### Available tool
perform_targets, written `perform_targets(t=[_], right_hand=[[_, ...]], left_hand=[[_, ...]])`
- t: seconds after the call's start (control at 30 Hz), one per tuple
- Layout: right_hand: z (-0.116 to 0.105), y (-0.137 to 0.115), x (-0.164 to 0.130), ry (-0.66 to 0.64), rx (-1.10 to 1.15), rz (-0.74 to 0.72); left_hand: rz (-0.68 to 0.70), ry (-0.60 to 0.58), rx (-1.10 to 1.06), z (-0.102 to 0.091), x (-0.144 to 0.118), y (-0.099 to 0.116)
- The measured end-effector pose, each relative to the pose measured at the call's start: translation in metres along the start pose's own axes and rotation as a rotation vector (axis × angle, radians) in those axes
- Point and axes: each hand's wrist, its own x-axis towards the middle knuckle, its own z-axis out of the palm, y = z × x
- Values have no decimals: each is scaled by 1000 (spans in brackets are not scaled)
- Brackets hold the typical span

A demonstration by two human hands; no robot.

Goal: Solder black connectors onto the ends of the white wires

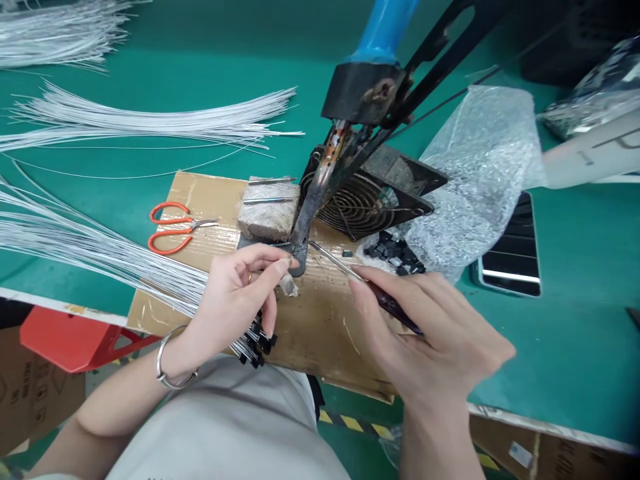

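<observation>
The soldering iron (361,93) is the landmark here; it slants down and to the left, and its tip ends above a small dark plate (301,265). The right hand (433,333) holds a slim tool (333,259) in a firm grip, thumb and forefinger closed along its dark handle. The tool's long axis runs from the hand up and leftward, its point ending just right of the iron's tip. The left hand (240,290) sits below and left of the tip, thumb and forefinger pinched narrowly together; whether they hold something fine cannot be told. The left fingertips are nearer the tip than the right hand's own fingers, which stand back by the length of the bare shaft; contact with the iron is not clear.

White wires (125,257) come in from the left of the iron, passing under the left hand to black ends (256,343). A wrapped block (270,210) closes off the iron's left side, a fan (357,200) its right. Open room lies below and right of the tip, over bare cardboard (317,327), as far as the cardboard's near edge.
</observation>
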Motion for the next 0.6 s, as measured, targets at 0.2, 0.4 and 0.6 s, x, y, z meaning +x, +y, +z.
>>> perform_targets(t=[0.2,0.4,0.6], right_hand=[[-3,3,5,-39,-54,-52],[-12,12,21,-92,-33,-56],[-25,18,48,-409,263,258]], left_hand=[[-5,4,-5,0,2,2],[12,-1,-18,-1,2,1],[19,19,-40,-1,2,2]])
